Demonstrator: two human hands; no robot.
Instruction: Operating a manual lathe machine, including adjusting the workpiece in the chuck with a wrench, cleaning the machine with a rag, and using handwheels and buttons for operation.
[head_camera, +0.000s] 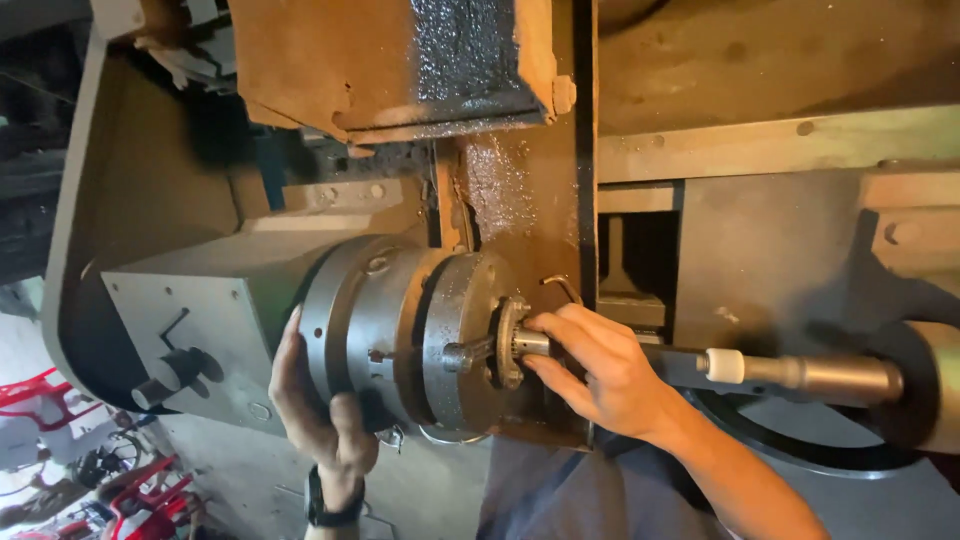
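- The left hand (318, 415), a black watch on its wrist, cups the lower rim of the round grey steel lathe chuck (400, 335), fingers wrapped against it.
- The right hand (600, 375) pinches a small toothed metal gear-like part (510, 343) at the chuck's face, fingertips closed on it.
- A grey tailstock spindle with a white collar (790, 372) lies to the right, behind the right forearm.

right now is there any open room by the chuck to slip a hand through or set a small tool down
Bare sloping metal lies right of the right hand, above the long shaft. The grey housing top, left of the chuck, is also free. It is crowded at the chuck face: fingers on the small part, left hand cupping the rim.
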